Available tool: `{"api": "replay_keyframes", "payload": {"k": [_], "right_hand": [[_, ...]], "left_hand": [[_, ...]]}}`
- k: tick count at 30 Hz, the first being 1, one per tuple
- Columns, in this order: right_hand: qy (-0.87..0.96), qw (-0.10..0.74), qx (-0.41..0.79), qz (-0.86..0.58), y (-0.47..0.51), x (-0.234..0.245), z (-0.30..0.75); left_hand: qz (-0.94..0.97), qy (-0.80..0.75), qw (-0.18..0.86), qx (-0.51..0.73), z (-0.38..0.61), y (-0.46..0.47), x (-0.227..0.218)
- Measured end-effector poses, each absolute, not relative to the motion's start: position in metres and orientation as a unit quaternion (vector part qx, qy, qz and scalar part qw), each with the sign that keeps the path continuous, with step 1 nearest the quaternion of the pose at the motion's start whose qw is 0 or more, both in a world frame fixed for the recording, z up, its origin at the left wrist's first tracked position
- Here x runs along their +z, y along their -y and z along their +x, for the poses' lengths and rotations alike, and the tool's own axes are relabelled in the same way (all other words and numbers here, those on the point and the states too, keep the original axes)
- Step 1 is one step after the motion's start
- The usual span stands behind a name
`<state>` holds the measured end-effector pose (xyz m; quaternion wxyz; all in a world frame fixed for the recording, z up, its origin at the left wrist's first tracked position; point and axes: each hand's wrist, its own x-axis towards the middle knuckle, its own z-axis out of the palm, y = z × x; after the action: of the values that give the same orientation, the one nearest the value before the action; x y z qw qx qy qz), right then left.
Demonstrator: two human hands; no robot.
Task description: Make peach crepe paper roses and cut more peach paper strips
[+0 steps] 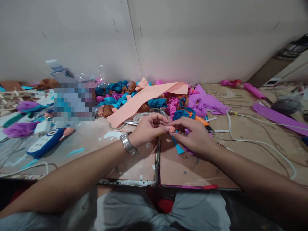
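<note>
Above the front middle of the table, my left hand (151,129) and my right hand (194,134) meet, fingertips closed. Between them is a small coiled piece of peach crepe paper (171,129), which both hands pinch. Its far side is hidden by the fingers. A metal watch (127,142) circles my left wrist. Just behind my hands lies a long peach crepe paper strip (144,101). Beneath my right hand a blue paper strip (178,147) pokes out. Beyond it are an orange-handled cutter (201,121) and purple crepe paper (204,102).
Crumpled blue, brown and pink paper pieces (117,96) pile up at the back. At left sits a blue-and-white hand-held device (47,142) with a peach tip. A white cable (260,141) loops across cardboard at right. A metal flask (274,64) leans far right.
</note>
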<state>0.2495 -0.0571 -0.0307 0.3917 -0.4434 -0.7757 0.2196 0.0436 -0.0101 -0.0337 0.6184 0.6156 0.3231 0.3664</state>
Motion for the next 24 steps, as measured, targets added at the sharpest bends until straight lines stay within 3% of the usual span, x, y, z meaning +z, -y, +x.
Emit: {"api": "replay_keyframes", "payload": {"k": [9, 24], "right_hand": [[0.767, 0.41, 0.218, -0.443, 0.0547, -0.0353, 0.2503], [0.704, 0.442, 0.291, -0.474, 0.0582, -0.0337, 0.2504]], "left_hand": [[0.682, -0.275, 0.549, 0.397, 0.0403, 0.0067, -0.0357], [0.682, -0.241, 0.55, 0.417, 0.0422, 0.0116, -0.0366]]}}
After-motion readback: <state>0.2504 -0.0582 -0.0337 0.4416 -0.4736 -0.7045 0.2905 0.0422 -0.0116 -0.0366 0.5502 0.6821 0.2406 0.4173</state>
